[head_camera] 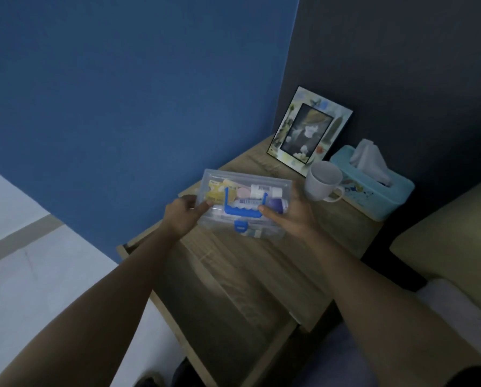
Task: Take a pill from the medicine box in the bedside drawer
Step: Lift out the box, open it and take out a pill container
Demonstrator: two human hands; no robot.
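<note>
Head view: our open drawer (233, 297) nearest; above the nightstand (342, 233), our left hand (182, 216) and right hand (292, 216) pinch the closed clear medicine box (245, 201) holding bottles and packets. Beyond: empty mug (321, 181), tissue box (373, 185), photo frame (307, 128).

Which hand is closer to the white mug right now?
The right hand. It grips the right end of the clear medicine box, just left of the white mug. The left hand holds the box's far end, farther away.
</note>
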